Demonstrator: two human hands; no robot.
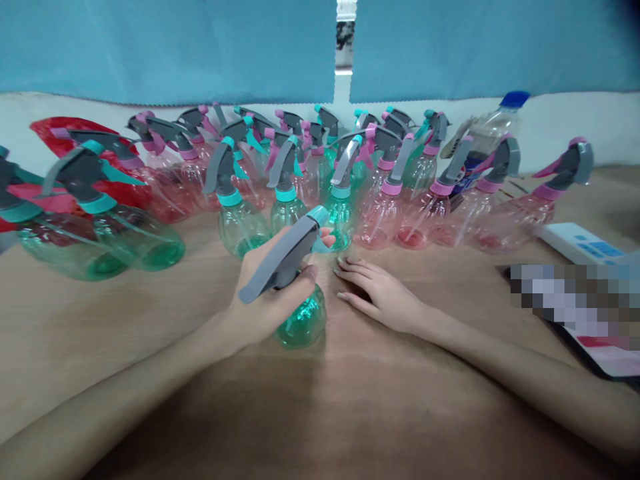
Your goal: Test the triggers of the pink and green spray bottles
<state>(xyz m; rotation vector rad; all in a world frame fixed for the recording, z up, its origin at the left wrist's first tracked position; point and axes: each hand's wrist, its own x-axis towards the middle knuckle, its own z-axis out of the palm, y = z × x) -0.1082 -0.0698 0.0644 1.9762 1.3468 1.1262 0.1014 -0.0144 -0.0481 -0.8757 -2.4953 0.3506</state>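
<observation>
My left hand (265,280) is wrapped around the neck of a green spray bottle (303,323) with a grey and turquoise trigger head, just above the middle of the table. Its lower body shows below my fingers; whether it touches the tabletop I cannot tell. To the right, my right hand (385,293) lies palm down on the wooden table (380,407), fingers stretched out and slightly apart, holding nothing. Just beyond both hands stand a green spray bottle (341,217) and a pink spray bottle (377,220), each with a trigger head.
Several more green and pink spray bottles fill the back of the table. A red bag (75,133) lies at the left. A clear drink bottle (493,130) with a blue cap stands at the back right, near a white device (580,243) and a partly blurred phone (575,320).
</observation>
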